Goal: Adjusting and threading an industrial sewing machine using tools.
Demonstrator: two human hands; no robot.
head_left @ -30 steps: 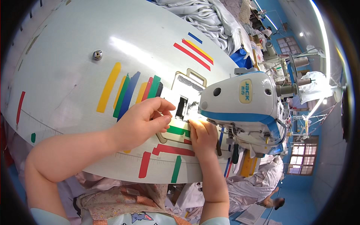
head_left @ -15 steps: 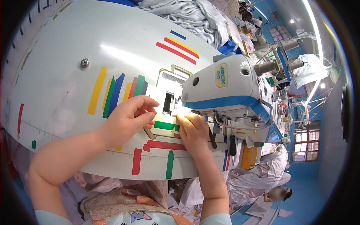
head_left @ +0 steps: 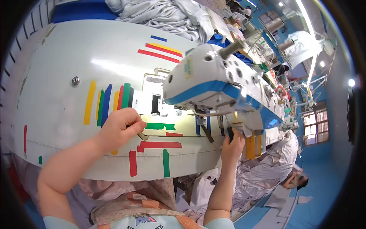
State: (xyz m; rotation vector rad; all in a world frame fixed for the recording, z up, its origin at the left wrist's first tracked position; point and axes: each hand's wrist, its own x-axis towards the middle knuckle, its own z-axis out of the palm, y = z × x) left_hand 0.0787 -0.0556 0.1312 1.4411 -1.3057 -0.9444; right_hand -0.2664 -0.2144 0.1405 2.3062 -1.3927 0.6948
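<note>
Fingers [head_left: 134, 125] L curled, grip unclear | R hand [head_left: 233, 142] clasps black lever [head_left: 230, 133] under sewing machine [head_left: 213, 86]

The right hand [head_left: 233, 140] has left the lit needle area beneath the white and blue sewing machine head [head_left: 213, 86]. It now sits at 3 o'clock from that spot, at the machine's right end, with its fingers closed around a small dark lever [head_left: 230, 133] under the casing. The left hand [head_left: 121, 128] has drawn back toward 7 o'clock, away from the metal needle plate [head_left: 150, 104]. It now rests loosely curled on the white table [head_left: 57, 57], beside the coloured tape strips [head_left: 108, 99]. The plate opening, covered before, is exposed.
</note>
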